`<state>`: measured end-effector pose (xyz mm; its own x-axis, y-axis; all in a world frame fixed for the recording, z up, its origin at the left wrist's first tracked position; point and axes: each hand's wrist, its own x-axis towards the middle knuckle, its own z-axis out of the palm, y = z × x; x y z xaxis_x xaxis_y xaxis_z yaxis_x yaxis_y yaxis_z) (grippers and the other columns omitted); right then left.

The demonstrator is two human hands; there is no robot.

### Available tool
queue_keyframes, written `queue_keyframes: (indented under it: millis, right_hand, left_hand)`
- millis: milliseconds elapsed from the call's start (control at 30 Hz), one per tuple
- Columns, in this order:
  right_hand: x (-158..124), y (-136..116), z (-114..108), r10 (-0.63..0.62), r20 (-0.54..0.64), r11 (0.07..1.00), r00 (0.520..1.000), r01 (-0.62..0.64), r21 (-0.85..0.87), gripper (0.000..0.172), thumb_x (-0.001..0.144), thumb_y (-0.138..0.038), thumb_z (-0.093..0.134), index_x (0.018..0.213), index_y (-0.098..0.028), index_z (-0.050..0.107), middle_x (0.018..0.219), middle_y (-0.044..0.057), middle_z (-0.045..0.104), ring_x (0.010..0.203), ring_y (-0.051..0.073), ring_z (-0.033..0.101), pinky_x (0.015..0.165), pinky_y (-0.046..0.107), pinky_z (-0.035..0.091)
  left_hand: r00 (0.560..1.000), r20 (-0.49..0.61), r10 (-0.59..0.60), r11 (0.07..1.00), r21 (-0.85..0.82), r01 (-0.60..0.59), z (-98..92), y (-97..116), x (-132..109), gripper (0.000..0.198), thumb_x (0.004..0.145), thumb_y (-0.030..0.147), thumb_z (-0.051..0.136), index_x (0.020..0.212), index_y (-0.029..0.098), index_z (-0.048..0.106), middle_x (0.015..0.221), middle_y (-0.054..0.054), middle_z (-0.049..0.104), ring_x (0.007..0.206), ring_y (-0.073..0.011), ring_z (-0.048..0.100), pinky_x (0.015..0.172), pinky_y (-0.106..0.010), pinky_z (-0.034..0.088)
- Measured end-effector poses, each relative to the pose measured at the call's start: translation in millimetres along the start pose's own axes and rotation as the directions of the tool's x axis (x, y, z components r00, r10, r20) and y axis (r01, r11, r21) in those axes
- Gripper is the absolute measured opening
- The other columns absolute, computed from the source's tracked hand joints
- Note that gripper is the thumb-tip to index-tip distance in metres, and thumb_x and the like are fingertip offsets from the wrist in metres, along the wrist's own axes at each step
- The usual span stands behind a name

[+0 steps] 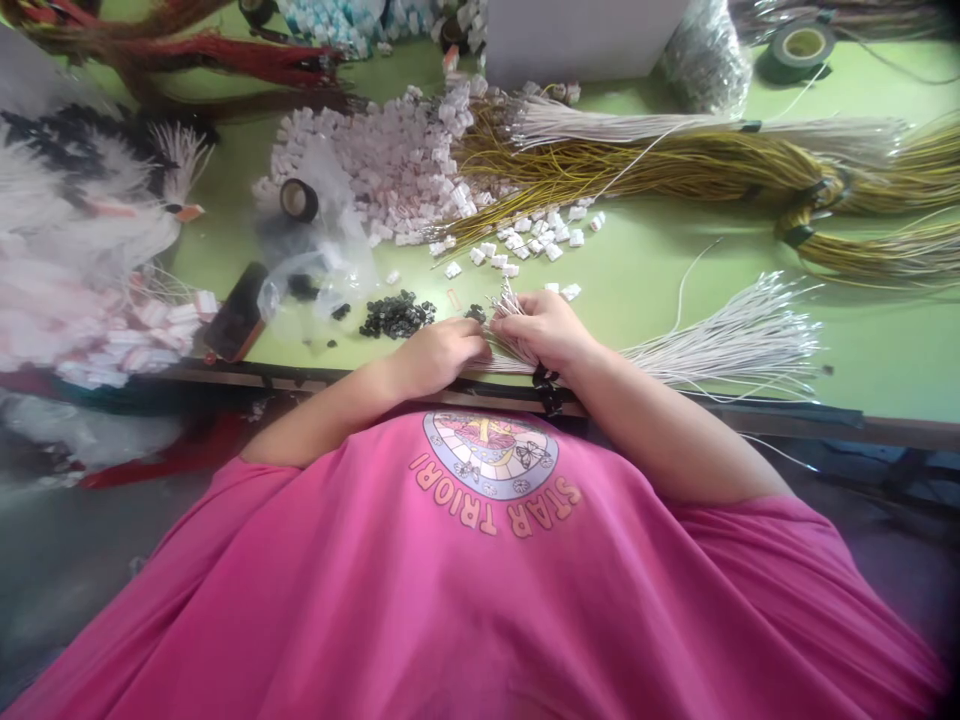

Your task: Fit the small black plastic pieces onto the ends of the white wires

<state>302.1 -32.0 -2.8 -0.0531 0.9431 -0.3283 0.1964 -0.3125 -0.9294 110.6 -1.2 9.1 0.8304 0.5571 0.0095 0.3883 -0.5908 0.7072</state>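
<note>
My right hand (553, 328) is closed round a bunch of thin white wires (508, 296), whose tips stick up past the thumb and fingers. Close beside it, my left hand (442, 354) is closed, its fingertips curled at the wires; whatever they pinch is hidden. White strands run between the hands along the table's front edge. To the right, under my right forearm, a larger white wire bundle (739, 335) fans out with metal-tipped ends. Just beyond my left hand lies a pile of small black pieces (397, 315), with a few more near the fingertips.
Many white connector housings (390, 165) are heaped behind my hands. Yellow-green wire bundles (675, 172) cross the back right. A tape roll (298, 200) rests on a plastic bag (330, 250), near a dark phone-like block (237, 312). Another tape roll (798, 48) lies far right.
</note>
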Motion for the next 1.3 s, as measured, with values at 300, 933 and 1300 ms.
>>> queue_keyframes:
  millis: [300, 933, 1300]
  right_hand:
    - [-0.7, -3.8, -1.2, 0.031, 0.015, 0.999, 0.999, -0.031, -0.045, 0.023, 0.065, -0.036, 0.064, 0.064, -0.013, 0.060, 0.053, -0.002, 0.048, 0.050, 0.008, 0.041, 0.052, 0.026, 0.034]
    - [-2.1, -8.3, -4.3, -0.003, 0.070, 0.996, 0.998, 0.009, -0.092, 0.020, 0.069, -0.033, 0.058, 0.063, -0.014, 0.059, 0.053, -0.003, 0.049, 0.050, 0.008, 0.043, 0.051, 0.024, 0.034]
    - [-2.5, -10.4, -4.8, -0.038, 0.127, 0.993, 0.991, 0.052, -0.108, 0.021, 0.074, -0.032, 0.055, 0.064, -0.014, 0.058, 0.052, -0.003, 0.046, 0.048, 0.006, 0.040, 0.048, 0.023, 0.030]
  left_hand:
    - [0.873, -0.245, -0.422, 0.813, -0.530, 0.244, -23.0, -17.8, -7.2, 0.018, 0.087, 0.033, 0.051, 0.089, 0.020, 0.063, 0.060, 0.001, 0.054, 0.051, -0.0086, 0.047, 0.053, -0.024, 0.040]
    - [0.877, -0.022, -0.480, 0.556, -0.781, 0.284, -4.1, -6.1, 17.7, 0.013, 0.068, 0.015, 0.070, 0.074, 0.014, 0.059, 0.065, 0.001, 0.059, 0.051, -0.0055, 0.050, 0.051, -0.020, 0.041]
    - [0.851, -0.182, -0.492, 0.659, -0.717, 0.228, 14.2, -16.1, 17.4, 0.026, 0.065, 0.025, 0.073, 0.089, 0.015, 0.068, 0.080, -0.003, 0.070, 0.065, -0.0106, 0.061, 0.067, -0.026, 0.051]
